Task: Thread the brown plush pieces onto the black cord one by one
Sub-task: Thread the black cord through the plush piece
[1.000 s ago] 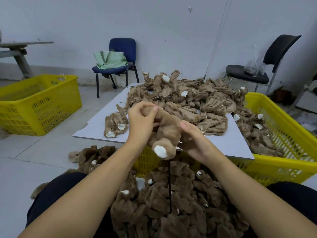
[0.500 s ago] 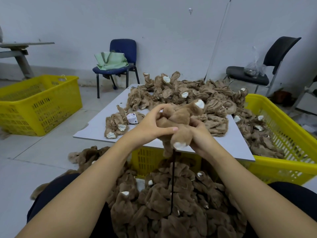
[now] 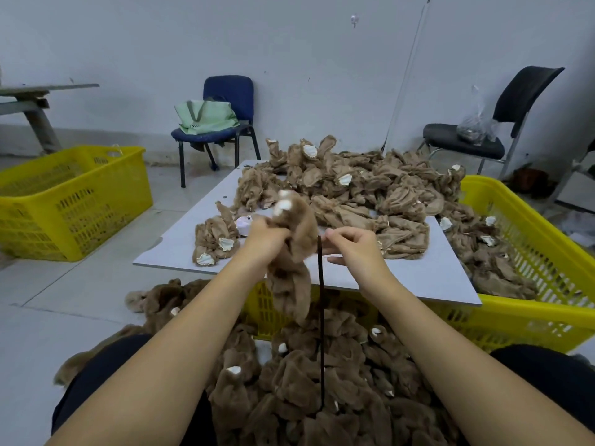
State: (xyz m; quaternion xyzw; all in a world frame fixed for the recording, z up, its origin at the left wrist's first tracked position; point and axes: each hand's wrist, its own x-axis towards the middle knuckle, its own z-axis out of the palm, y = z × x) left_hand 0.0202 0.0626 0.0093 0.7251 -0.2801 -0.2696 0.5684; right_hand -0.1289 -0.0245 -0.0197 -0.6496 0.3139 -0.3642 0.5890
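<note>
- A yellow basket (image 3: pixel 74 201) is seen on the floor at the far left; behind it, by the wall, a blue chair (image 3: pixel 222 123) is placed, and a green bag (image 3: pixel 206 115) is laid on its seat.
- The left hand (image 3: pixel 265 236) is closed round a brown plush piece (image 3: pixel 291 262); the piece is held with its long axis nearly upright; its white-tipped end points up and away, its lower end hangs down toward the lap.
- Just right of this piece the black cord (image 3: pixel 321 317) is stretched almost vertical; its upper end is pinched by the right hand (image 3: pixel 354 244) between thumb and forefinger, the other fingers being loosely curled; its lower end goes into the threaded plush pile (image 3: pixel 306 387) on the lap.
- The held piece and the cord are side by side; whether they touch cannot be told.
- Behind the hands a white board (image 3: pixel 418 278) is laid over a second yellow basket (image 3: pixel 528 252); a heap of loose plush pieces (image 3: pixel 354 191) is lying on it; more pieces are in this basket at the right.
- A black chair (image 3: pixel 483 136) is standing at the far right.
</note>
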